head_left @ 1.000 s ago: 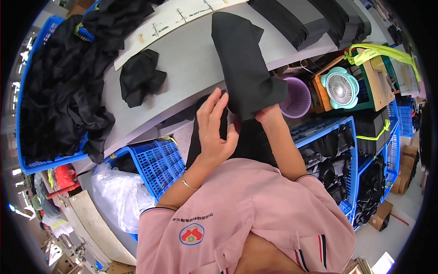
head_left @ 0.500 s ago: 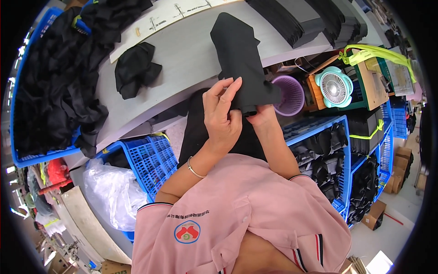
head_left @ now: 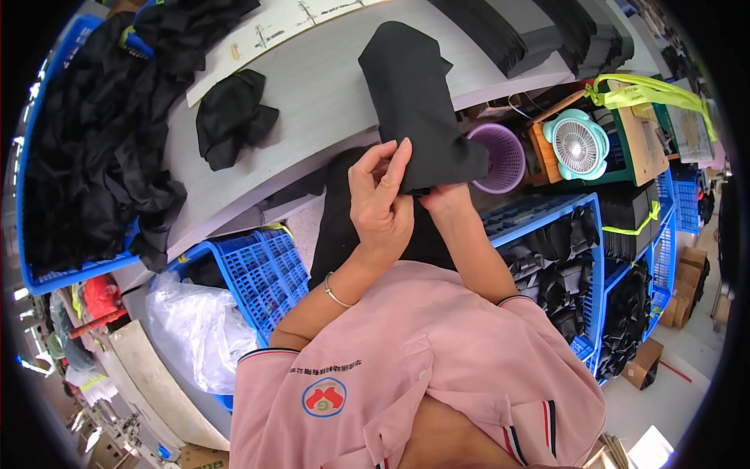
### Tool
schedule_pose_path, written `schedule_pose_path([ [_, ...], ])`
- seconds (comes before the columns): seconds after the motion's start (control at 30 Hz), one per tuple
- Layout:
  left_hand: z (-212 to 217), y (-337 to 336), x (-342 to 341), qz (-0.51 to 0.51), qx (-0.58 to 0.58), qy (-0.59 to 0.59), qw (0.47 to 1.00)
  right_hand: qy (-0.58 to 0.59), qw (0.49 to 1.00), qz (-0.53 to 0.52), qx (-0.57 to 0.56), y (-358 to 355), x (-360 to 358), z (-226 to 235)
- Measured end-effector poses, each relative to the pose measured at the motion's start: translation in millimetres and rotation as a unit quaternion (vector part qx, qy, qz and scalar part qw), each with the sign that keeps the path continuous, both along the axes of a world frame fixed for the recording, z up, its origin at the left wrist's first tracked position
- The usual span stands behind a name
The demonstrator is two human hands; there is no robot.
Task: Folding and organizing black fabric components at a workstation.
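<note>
A black fabric piece (head_left: pixel 414 109), long with an angled far end, extends from my hands over the front edge of the grey table (head_left: pixel 312 94). My left hand (head_left: pixel 381 195) pinches its lower left edge between thumb and fingers. Beneath the near end, my right hand (head_left: pixel 447 200) grips the cloth from below; most of its fingers are hidden by the fabric. A crumpled black cloth (head_left: pixel 233 117) lies on the table to the left of the piece.
A blue crate (head_left: pixel 39 280) heaped with black cloth stands at left. Stacks of black sheets (head_left: pixel 488 39) lie at the far right. By the table edge are a purple basket (head_left: pixel 500 160) and a small fan (head_left: pixel 576 144). Blue crates (head_left: pixel 598 273) stand at right.
The near end of the black fabric has shifted slightly right, and its rolled lower edge shows less. My left hand stays at its edge.
</note>
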State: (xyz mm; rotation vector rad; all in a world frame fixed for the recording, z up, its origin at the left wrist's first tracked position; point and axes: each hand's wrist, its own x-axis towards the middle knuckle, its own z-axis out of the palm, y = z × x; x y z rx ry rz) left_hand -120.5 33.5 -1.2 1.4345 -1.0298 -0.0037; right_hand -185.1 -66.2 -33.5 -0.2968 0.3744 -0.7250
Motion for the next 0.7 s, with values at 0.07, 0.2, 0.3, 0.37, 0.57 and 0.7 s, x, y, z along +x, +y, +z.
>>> schedule_pose_path([
  [0.07, -2, 2, 3, -0.006, 0.002, 0.009, 1.0, 0.006, 1.0, 0.0, 0.009, 0, 2, 0],
  [0.2, 0, 8, 8, -0.021, -0.002, 0.024, 0.999, 0.136, 0.989, -0.051, 0.023, 5, 14, 15],
  [0.3, -7, 16, 19, -0.02, 0.003, 0.02, 1.0, 0.178, 0.98, -0.079, -0.037, 6, 23, 3],
  [0.37, -16, 15, 25, 0.008, 0.025, 0.026, 0.999, 0.213, 0.962, -0.085, -0.151, 6, 26, -26],
  [0.57, -56, 28, 56, 0.066, 0.084, 0.247, 0.963, 0.298, 0.866, 0.078, -0.394, -19, 32, -39],
  [0.7, -87, 21, 67, 0.048, 0.029, 0.392, 0.918, 0.327, 0.753, 0.166, -0.546, -28, 42, -8],
])
